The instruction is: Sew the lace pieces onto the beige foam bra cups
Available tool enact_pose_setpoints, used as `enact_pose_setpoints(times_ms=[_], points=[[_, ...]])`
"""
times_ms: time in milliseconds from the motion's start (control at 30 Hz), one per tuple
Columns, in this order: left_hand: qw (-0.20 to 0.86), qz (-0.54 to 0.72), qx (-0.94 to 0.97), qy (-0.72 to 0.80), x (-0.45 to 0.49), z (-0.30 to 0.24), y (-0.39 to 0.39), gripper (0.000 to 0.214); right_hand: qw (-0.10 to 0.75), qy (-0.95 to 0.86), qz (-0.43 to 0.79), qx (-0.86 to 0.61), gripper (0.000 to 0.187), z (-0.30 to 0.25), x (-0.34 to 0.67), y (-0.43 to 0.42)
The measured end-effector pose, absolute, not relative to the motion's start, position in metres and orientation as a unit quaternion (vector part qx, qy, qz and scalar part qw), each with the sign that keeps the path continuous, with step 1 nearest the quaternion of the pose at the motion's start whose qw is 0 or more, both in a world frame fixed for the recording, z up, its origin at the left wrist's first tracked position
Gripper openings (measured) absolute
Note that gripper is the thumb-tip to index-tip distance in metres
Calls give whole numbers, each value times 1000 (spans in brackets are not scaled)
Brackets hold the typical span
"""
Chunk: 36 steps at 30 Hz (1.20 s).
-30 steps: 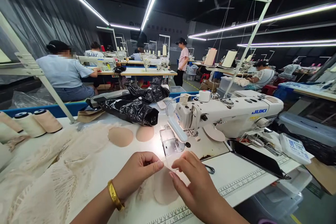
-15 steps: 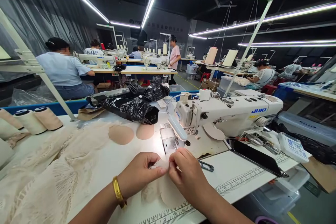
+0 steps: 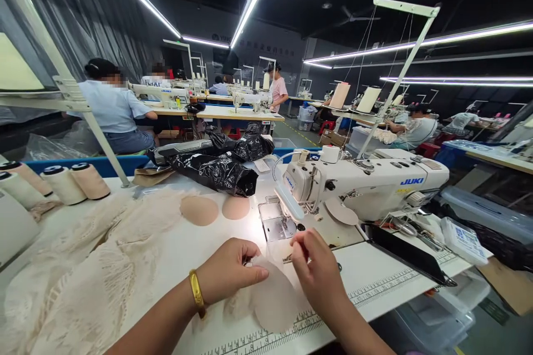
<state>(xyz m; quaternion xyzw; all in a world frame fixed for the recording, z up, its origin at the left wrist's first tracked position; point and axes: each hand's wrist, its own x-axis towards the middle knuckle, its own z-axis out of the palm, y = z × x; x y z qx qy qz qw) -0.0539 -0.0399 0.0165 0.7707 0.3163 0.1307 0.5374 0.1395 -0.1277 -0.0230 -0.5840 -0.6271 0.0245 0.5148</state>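
My left hand [image 3: 231,269], with a gold bangle at the wrist, pinches the top edge of a beige oval bra pad [image 3: 275,299] between thumb and fingers. The pad hangs over the front of the table, and a bit of lace shows beside it. My right hand [image 3: 317,266] is apart from the pad, thumb and fingertips pressed together just in front of the needle plate [image 3: 278,228]. Anything in that pinch is too small to make out. The white sewing machine [image 3: 366,183] stands beyond it, its lamp [image 3: 289,202] lighting the needle area.
Cream lace fabric [image 3: 83,272] covers the table's left side. Two beige ovals [image 3: 199,211] lie behind it, near black plastic bags [image 3: 216,172]. Thread cones [image 3: 89,180] stand far left. A black tray [image 3: 406,255] and a printed ruler [image 3: 383,283] are at right. Co-workers sit beyond.
My right hand has let go of the fabric edge and moved right and slightly up. The pad in my left hand now shows more fully. The camera view has shifted slightly.
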Motion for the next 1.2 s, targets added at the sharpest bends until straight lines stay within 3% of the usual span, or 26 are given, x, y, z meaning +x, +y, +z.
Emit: enact_pose_setpoints(times_ms=[167,200,267,333,500,567,700,867,933,1067,1200], points=[[519,118,781,326,-56,15,-38,24,581,-550,275,-533,29,2,185,-154],[505,124,787,330,-56,16,-38,22,540,-595,312,-507,34,11,192,-164],[466,137,809,331,-56,19,-39,17,314,-734,415,-437,38,27,200,-184],[418,144,838,320,-56,22,-42,16,207,-791,368,-443,33,39,200,-197],[359,146,877,284,-51,24,-52,16,336,-743,131,-564,9,31,169,-188],[359,146,878,281,-49,24,-54,18,353,-726,81,-584,19,19,153,-176],[361,142,874,294,-50,24,-54,23,383,-728,24,-568,13,-3,133,-154],[409,127,854,296,-53,25,-53,24,406,-719,-167,-539,23,-13,141,-136],[420,130,852,285,-53,24,-53,27,420,-714,-160,-537,23,-10,139,-137],[437,114,850,270,-51,20,-55,24,468,-730,5,-498,18,0,117,-157],[430,108,862,247,-54,22,-57,15,382,-794,96,-463,19,-6,130,-164]])
